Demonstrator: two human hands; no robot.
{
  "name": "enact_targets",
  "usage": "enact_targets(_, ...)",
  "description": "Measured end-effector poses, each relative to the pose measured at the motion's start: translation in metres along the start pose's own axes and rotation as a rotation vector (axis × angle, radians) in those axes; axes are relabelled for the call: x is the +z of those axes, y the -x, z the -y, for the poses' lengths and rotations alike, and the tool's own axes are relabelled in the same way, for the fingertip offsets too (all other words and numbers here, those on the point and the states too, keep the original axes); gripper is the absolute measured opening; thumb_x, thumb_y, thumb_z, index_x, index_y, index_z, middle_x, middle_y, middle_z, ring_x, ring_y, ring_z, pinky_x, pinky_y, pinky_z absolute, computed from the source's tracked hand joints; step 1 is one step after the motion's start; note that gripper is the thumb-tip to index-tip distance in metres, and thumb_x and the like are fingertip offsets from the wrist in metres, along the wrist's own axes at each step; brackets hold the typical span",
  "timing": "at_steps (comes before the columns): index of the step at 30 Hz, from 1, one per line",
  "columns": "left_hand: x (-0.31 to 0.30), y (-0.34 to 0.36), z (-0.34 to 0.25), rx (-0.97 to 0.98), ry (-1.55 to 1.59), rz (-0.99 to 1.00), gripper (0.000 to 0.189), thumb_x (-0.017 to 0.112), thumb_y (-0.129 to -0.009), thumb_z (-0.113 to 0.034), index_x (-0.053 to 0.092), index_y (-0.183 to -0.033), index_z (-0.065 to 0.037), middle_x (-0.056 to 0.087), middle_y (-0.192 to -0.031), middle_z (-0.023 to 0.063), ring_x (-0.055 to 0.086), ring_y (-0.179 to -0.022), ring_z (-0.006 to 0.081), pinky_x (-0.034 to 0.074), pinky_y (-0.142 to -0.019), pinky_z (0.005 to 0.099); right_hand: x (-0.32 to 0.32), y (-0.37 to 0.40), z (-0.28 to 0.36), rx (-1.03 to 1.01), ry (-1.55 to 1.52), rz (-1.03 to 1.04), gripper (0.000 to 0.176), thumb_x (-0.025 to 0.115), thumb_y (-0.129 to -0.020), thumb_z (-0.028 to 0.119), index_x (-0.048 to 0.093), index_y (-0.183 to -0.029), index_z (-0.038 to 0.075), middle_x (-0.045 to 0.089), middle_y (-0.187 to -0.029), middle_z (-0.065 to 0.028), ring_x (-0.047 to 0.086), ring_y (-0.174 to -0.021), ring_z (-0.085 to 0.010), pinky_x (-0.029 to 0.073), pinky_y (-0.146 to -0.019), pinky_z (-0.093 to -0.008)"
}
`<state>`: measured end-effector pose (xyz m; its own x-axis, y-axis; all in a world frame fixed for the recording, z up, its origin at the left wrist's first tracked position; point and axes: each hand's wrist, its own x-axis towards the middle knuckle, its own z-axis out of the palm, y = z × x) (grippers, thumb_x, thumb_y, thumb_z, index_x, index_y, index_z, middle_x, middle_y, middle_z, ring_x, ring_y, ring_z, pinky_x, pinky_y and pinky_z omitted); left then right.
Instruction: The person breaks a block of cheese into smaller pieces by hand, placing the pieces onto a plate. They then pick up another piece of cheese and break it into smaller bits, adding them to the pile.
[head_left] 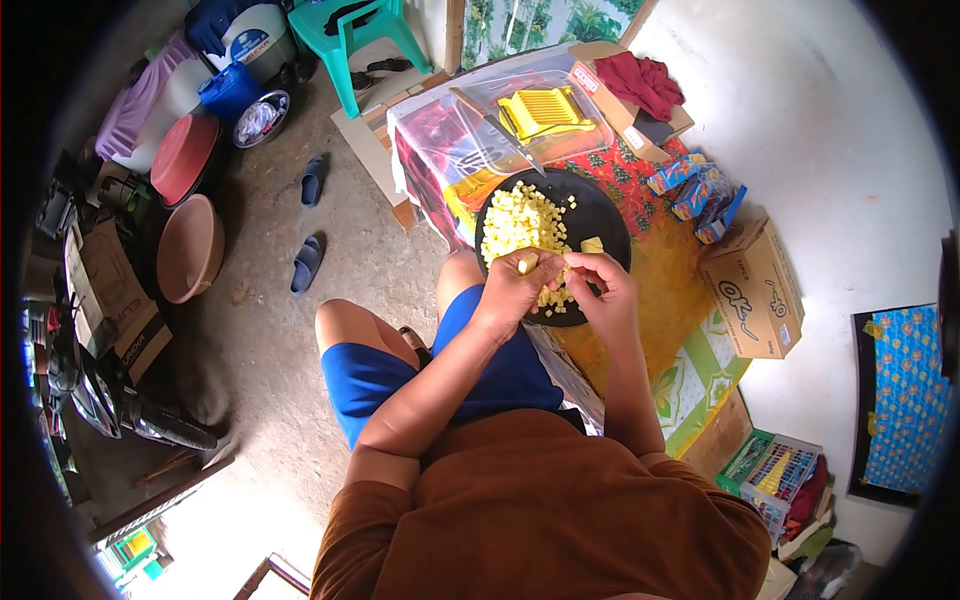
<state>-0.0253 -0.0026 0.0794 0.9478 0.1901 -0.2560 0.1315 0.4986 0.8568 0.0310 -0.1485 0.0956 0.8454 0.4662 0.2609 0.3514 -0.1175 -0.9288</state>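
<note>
A round black tray (602,208) holds a heap of small pale yellow cubes (522,222), with a larger yellow chunk (592,245) near its right side. Over the tray's near part, my left hand (512,292) is closed around a pale yellow piece (527,264) that pokes out above the fingers. My right hand (606,288) meets it at the fingertips, thumb and forefinger pinched together. Whatever lies in that pinch is too small to make out. More cubes lie below the hands, partly covered by them.
Behind the tray is a clear plastic container (588,108) with a yellow slotted rack (545,112). Cardboard box (755,290) and blue packets (697,195) stand right, by the wall. Slippers (308,263), a basin (190,250) and a green chair (350,45) are left.
</note>
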Motion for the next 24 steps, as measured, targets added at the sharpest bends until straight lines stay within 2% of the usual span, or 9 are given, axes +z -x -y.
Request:
enact_targets(4, 0.000, 0.001, -0.002, -0.013, 0.026, -0.008, 0.019, 0.067, -0.088, -0.020, 0.065, -0.091, -0.001, 0.059, -0.067, 0.0006, 0.044, -0.045, 0.0034, 0.034, -0.038, 0.0172, 0.000, 0.002, -0.008, 0.135, -0.230, -0.012, 0.024, 0.065, -0.083, -0.003, 0.062, -0.107, -0.004, 0.065, -0.100, -0.0078, 0.062, -0.091, -0.0117, 0.051, -0.082, -0.0251)
enact_targets(16, -0.002, 0.000, 0.001, -0.041, 0.053, -0.005, 0.020, 0.067, -0.088, -0.020, 0.065, -0.092, -0.001, 0.059, -0.068, 0.0011, 0.046, -0.047, 0.0038, 0.035, -0.038, 0.0170, 0.000, 0.004, -0.013, 0.276, -0.393, 0.003, 0.024, 0.065, -0.086, -0.002, 0.063, -0.109, -0.004, 0.065, -0.103, -0.0087, 0.062, -0.095, -0.0130, 0.050, -0.085, -0.0251)
enact_targets(19, -0.003, -0.001, 0.002, -0.041, 0.034, -0.001, 0.019, 0.066, -0.087, -0.019, 0.065, -0.091, -0.001, 0.059, -0.068, 0.0009, 0.046, -0.047, 0.0037, 0.035, -0.038, 0.0168, 0.003, 0.004, -0.009, 0.228, -0.363, 0.013, 0.023, 0.064, -0.086, -0.002, 0.063, -0.109, -0.003, 0.065, -0.102, -0.0083, 0.062, -0.094, -0.0131, 0.050, -0.084, -0.0250)
enact_targets(22, -0.004, -0.002, 0.004, -0.049, 0.039, 0.004, 0.018, 0.066, -0.088, -0.019, 0.065, -0.091, -0.001, 0.059, -0.069, 0.0012, 0.046, -0.046, 0.0040, 0.035, -0.038, 0.0172, 0.005, 0.002, -0.006, 0.069, -0.316, 0.034, 0.023, 0.063, -0.087, -0.002, 0.063, -0.110, -0.003, 0.066, -0.102, -0.0081, 0.062, -0.094, -0.0129, 0.051, -0.084, -0.0250)
enact_targets(24, -0.004, -0.002, 0.004, -0.067, 0.075, 0.012, 0.017, 0.065, -0.088, -0.019, 0.065, -0.091, -0.002, 0.060, -0.069, 0.0015, 0.046, -0.046, 0.0045, 0.036, -0.038, 0.0179, 0.003, 0.003, -0.007, 0.148, -0.302, 0.029, 0.023, 0.063, -0.087, -0.001, 0.063, -0.110, -0.003, 0.066, -0.101, -0.0084, 0.062, -0.093, -0.0129, 0.051, -0.084, -0.0252)
